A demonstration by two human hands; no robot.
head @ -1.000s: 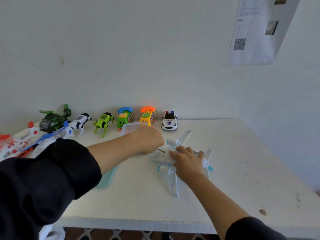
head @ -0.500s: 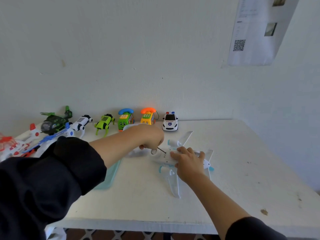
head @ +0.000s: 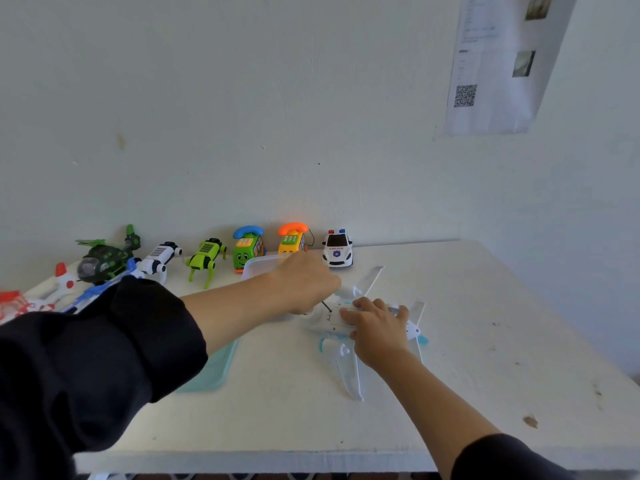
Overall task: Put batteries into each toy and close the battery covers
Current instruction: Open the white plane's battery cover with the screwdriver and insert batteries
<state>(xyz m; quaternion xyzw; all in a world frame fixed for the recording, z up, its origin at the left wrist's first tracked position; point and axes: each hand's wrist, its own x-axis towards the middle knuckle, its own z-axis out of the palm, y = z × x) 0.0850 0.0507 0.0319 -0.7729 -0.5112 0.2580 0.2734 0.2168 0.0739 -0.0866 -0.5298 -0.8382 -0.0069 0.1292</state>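
A white toy plane (head: 349, 374) with clear wings and teal engines lies belly-up in the middle of the table. My right hand (head: 377, 329) presses down on its fuselage, fingers spread over the body. My left hand (head: 306, 282) is closed around a small screwdriver (head: 326, 305). Only the thin dark shaft shows, slanting down to the fuselage just left of my right fingertips. The battery cover and any batteries are hidden under my hands.
Along the wall stand a police car (head: 337, 251), an orange phone toy (head: 292, 239), a green phone toy (head: 247, 247), a green robot dog (head: 206, 256), a white robot dog (head: 157, 259) and a green helicopter (head: 104, 258). A clear box (head: 259, 266) and a teal lid (head: 211, 372) lie behind and under my left arm.
My left fist drew back slightly from the plane, so the screwdriver shaft came into view, and its tip now rests on the fuselage. My right hand stayed on the plane.
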